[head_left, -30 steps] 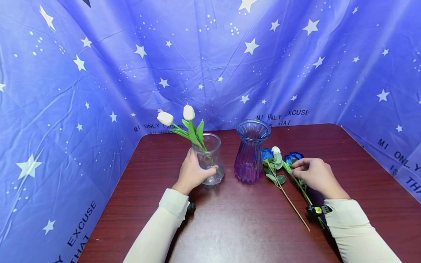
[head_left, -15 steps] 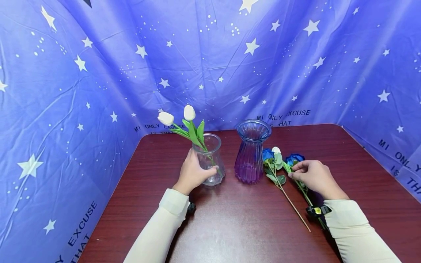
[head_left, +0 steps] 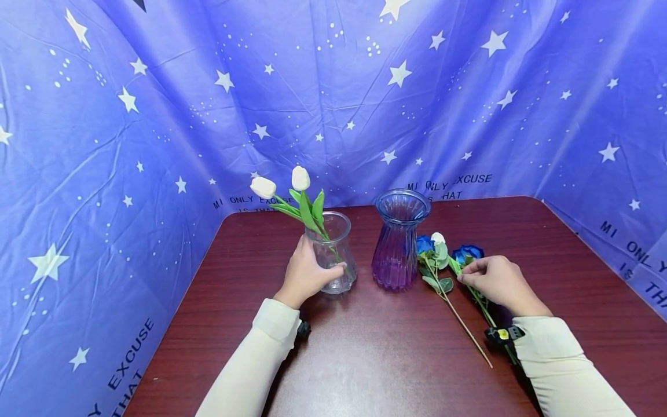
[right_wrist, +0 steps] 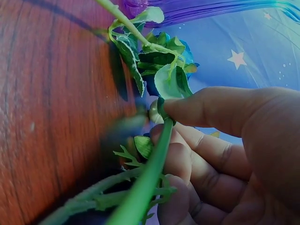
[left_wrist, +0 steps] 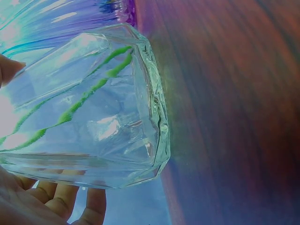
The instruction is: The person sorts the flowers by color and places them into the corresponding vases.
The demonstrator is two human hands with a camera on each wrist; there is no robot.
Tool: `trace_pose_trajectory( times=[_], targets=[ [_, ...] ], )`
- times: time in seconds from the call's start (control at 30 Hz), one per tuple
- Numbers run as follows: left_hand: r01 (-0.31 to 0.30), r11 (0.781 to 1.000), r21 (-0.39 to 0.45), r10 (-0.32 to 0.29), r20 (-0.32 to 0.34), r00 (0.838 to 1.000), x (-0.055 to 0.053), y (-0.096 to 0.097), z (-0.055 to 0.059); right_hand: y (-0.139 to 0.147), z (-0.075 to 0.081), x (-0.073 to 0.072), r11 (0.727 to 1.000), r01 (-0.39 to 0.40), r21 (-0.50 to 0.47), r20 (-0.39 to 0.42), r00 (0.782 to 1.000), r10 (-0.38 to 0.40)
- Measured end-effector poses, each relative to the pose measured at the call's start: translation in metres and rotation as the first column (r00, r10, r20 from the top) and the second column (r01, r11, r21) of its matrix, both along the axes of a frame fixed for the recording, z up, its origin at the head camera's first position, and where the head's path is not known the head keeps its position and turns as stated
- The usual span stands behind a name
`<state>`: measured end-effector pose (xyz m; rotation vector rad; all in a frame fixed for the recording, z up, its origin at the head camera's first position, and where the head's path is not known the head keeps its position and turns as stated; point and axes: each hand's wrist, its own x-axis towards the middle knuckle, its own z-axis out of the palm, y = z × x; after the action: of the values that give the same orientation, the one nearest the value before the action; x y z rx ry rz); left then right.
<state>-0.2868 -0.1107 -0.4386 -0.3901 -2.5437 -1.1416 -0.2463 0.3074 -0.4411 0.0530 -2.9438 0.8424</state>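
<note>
My left hand [head_left: 307,275] grips a clear glass vase [head_left: 341,284] from its left side, thumb across the front. Two white tulips [head_left: 299,178] lean left out of it, their green stems [left_wrist: 70,115] showing through the glass in the left wrist view. At the right, my right hand [head_left: 502,284] pinches a smooth green flower stem [right_wrist: 149,178] between thumb and fingers. A blue rose [head_left: 467,253] lies just beyond those fingers. Left of it lie another blue rose [head_left: 424,244] and a small white bloom [head_left: 438,237], partly covered by leaves.
A fluted blue-and-purple glass vase [head_left: 394,255] stands between the clear vase and the loose flowers. A long bare stem [head_left: 466,327] stretches toward the front of the dark red wooden table [head_left: 354,359]. Blue star-printed cloth [head_left: 323,75] hangs behind and at both sides.
My right hand has shifted very slightly toward me while pinching the stem. The left hand, the clear vase and the tulips stay in place.
</note>
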Motion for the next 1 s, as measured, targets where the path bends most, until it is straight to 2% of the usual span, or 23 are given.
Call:
trace_pose_trajectory(
  times=[0.73, 1.0],
  targets=[
    [-0.003, 1.0, -0.006, 0.004, 0.015, 1.0, 0.0, 0.0, 0.001, 0.001, 0.005, 0.002, 0.999, 0.04, -0.015, -0.029, 0.999, -0.041],
    [-0.003, 1.0, -0.004, 0.003, 0.003, 1.0, 0.001, 0.001, 0.002, -0.001, 0.011, 0.006, 0.997, 0.052, -0.052, -0.004, 0.999, -0.052]
  ],
)
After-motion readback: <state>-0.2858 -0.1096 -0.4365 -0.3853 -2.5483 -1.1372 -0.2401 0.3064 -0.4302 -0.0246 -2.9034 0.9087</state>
